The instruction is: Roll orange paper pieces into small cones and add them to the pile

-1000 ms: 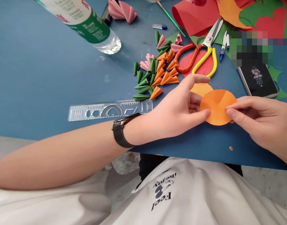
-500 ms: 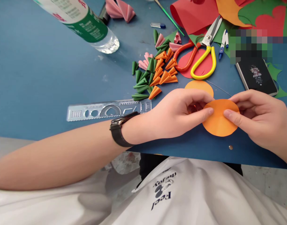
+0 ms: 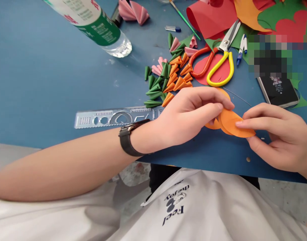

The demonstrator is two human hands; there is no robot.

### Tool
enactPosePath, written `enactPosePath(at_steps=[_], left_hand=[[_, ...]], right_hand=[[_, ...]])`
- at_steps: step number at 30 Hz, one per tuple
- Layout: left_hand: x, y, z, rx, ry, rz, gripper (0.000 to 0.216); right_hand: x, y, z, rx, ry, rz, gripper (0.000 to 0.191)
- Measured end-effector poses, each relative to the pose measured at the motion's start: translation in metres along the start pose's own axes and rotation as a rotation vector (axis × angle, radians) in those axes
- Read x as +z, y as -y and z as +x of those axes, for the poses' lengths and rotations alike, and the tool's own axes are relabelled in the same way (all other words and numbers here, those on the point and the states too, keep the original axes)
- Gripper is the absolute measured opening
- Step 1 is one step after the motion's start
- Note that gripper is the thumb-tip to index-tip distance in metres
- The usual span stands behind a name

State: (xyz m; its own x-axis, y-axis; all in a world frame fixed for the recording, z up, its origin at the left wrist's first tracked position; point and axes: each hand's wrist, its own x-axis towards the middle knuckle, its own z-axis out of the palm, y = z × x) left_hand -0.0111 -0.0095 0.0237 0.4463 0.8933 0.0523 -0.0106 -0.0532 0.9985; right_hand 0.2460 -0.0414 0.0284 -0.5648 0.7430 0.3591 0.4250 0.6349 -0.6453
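Note:
Between my two hands is an orange paper circle (image 3: 230,122), now bent over on itself near the table's front edge. My left hand (image 3: 196,113) pinches its upper left side between thumb and forefinger. At its lower right end, the fingertips and thumb of my right hand (image 3: 274,137) grip the paper. Behind my left fingers part of another orange paper circle (image 3: 224,94) shows on the table. More orange paper (image 3: 213,124) peeks out under my left hand; whether it belongs to the held piece I cannot tell.
Rolled paper cones (image 3: 166,78) in green, orange and pink lie beyond my left hand. Scissors (image 3: 220,58) rest on a red paper circle. A clear ruler (image 3: 110,117), a water bottle (image 3: 103,30), a phone (image 3: 281,89) and coloured paper scraps (image 3: 271,16) surround them.
The orange circle was held flat, facing me; now it is folded and tilted down to the right. My right hand has turned and shifted lower. The view has moved slightly.

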Motion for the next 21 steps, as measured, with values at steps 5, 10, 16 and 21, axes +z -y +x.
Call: enactPosePath(at_steps=[5,10,16,21], left_hand=[[0.003,0.001,-0.004,0.038,0.028,0.052,0.029],[0.006,0.000,-0.007,0.015,0.042,0.086,0.045],[0.007,0.002,-0.008,0.008,0.044,0.071,0.046],[0.008,0.005,-0.009,0.028,0.075,-0.027,0.048]], right_hand=[[0.005,0.002,-0.001,0.048,0.020,0.186,0.012],[0.012,0.006,0.002,0.406,-0.142,0.327,0.022],[0.013,0.012,0.008,0.563,-0.206,0.493,0.030],[0.015,0.014,0.009,0.608,-0.214,0.514,0.037]])
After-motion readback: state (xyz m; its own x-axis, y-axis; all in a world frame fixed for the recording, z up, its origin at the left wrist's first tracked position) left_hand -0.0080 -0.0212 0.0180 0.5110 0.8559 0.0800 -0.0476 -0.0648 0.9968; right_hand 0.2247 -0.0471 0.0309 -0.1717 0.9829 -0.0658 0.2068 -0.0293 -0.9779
